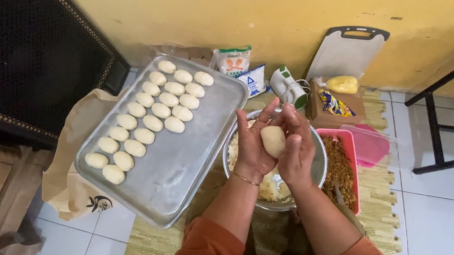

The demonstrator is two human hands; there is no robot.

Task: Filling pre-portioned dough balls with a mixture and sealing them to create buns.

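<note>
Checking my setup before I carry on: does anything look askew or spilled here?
Nothing spilled. The silver metal baking tray sits askew, one end propped on a tan paper bag, so its rows of pale dough balls rest on a tilted surface.

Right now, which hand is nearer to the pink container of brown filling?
Right. The right hand is over the metal bowl, just beside the pink container. The left hand is farther away, on the other side of the dough ball both hands hold.
</note>
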